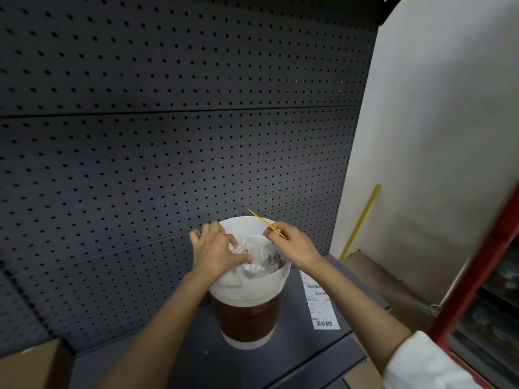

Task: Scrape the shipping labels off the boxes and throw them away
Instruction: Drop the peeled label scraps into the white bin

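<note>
Two hands over one bin: we list them first. Our left hand (216, 245) sits in the mouth of the bin (247, 287), fingers (241, 258) curled around crumpled label scraps (254, 263), seemingly pressing them down or about to let go; motion blur hides how tight the grip is. Our right hand (289, 242) hovers at the bin's far rim, fingers pinched on a thin yellow stick (265, 223), held up and clear, probably so the scraping tool stays ready and out of the rubbish.

Bin: white liner over a brown body, standing mid-shelf (182, 355) close to the pegboard (168, 108) backing, within easy reach of both hands. One long label (318, 301), flat and intact, lies on the shelf just right of the bin, not yet binned.

Boxes: brown cardboard (373, 273) at the shelf's right edge, more at the near-left corner, both cut off. Whether labels remain on them we cannot tell. Printing on the scraps is unreadable.
</note>
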A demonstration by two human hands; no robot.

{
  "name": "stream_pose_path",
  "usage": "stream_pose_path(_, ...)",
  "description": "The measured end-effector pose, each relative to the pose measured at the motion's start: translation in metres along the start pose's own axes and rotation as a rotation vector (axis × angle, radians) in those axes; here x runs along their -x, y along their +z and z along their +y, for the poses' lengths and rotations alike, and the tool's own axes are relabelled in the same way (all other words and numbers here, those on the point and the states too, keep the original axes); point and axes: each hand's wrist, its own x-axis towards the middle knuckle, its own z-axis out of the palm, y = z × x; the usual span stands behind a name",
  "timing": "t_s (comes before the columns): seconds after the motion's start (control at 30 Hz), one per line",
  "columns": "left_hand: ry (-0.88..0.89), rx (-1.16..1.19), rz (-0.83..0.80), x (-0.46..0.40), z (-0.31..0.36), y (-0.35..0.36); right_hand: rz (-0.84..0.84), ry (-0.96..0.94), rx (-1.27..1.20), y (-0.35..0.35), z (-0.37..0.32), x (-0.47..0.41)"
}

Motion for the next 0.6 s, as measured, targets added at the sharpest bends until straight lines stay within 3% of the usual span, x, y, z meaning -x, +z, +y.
stream_pose_path(0.2,-0.028,0.195,0.058,0.011,0.001,-0.002,-0.025,-0.03,0.001,0.002,-0.002,0.005)
stream_pose_path(0.33,-0.132,0.316,-0.067,0.016,0.004,-0.004,-0.028,-0.045,0.032,0.002,0.002,0.007)
stream_pose_path(0.47,-0.124,0.404,0.054,0.014,0.001,-0.008,-0.037,-0.062,0.034,0.002,0.001,0.006)
stream_pose_path(0.6,-0.048,0.31,0.02,0.017,-0.007,-0.013,-0.062,-0.07,0.024,0.007,-0.006,0.005)
